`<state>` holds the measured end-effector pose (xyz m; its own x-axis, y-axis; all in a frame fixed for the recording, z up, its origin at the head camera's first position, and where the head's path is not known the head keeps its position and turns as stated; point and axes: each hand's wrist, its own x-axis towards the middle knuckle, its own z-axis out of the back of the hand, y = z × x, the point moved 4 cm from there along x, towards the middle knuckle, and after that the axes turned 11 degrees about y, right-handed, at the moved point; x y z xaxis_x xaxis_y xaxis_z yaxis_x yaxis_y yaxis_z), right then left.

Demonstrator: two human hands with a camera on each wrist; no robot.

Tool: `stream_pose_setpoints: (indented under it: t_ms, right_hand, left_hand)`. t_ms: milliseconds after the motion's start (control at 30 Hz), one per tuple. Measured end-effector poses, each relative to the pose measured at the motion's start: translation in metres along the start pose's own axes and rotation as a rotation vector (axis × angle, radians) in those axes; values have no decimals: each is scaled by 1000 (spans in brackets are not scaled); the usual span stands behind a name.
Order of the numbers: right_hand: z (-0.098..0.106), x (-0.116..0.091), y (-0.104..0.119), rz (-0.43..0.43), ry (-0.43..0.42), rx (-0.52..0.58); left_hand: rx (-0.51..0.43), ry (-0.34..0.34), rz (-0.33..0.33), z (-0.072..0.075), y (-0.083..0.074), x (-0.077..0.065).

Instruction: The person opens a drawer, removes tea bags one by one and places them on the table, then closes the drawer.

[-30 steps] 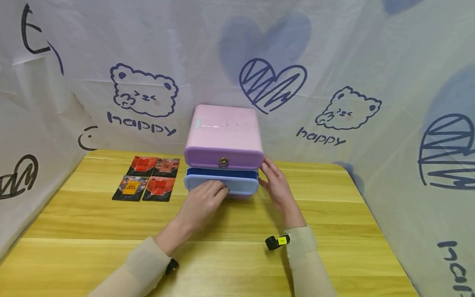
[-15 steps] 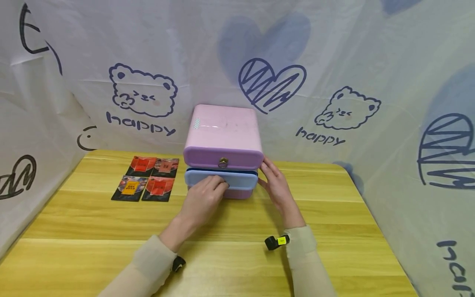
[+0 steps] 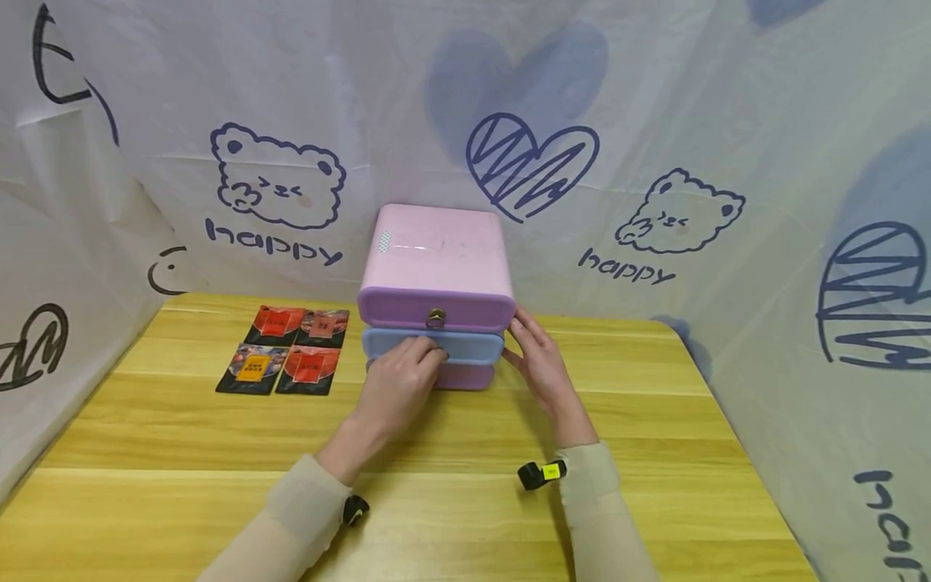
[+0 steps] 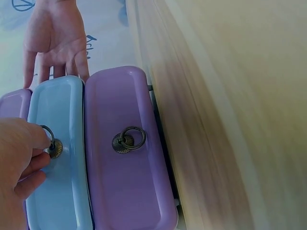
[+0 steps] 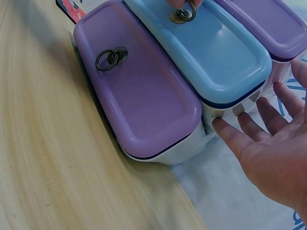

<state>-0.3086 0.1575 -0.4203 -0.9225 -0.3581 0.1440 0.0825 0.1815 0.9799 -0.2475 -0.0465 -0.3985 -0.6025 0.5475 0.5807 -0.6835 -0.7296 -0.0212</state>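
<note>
A small pink drawer cabinet (image 3: 444,250) stands on the table, with purple drawers above and below a light blue drawer (image 3: 476,347). My left hand (image 3: 400,384) is at the blue drawer's front. In the left wrist view its thumb and finger pinch the drawer's bronze ring pull (image 4: 46,130). My right hand (image 3: 541,368) lies along the cabinet's right side, its extended fingertips (image 5: 218,123) at the side wall by the blue drawer. The lower purple drawer (image 4: 124,182) is pushed in and has its own ring pull (image 4: 133,138).
Several flat red and black packets (image 3: 309,368) lie in two rows left of the cabinet on the wood-grain table (image 3: 465,501). A white printed cloth (image 3: 407,97) hangs close behind the cabinet and along both sides.
The blue drawer has slid inward until its dark open top no longer shows. My left hand moved forward with it, revealing more of the lower purple drawer; my right hand stayed put.
</note>
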Motion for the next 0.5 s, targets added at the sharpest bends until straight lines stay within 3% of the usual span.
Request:
stream_pose_setpoints:
  t_ms: [500]
  right_hand:
    - [0, 0, -1, 22, 17, 18]
  left_hand:
    - [4, 22, 17, -1, 5, 3]
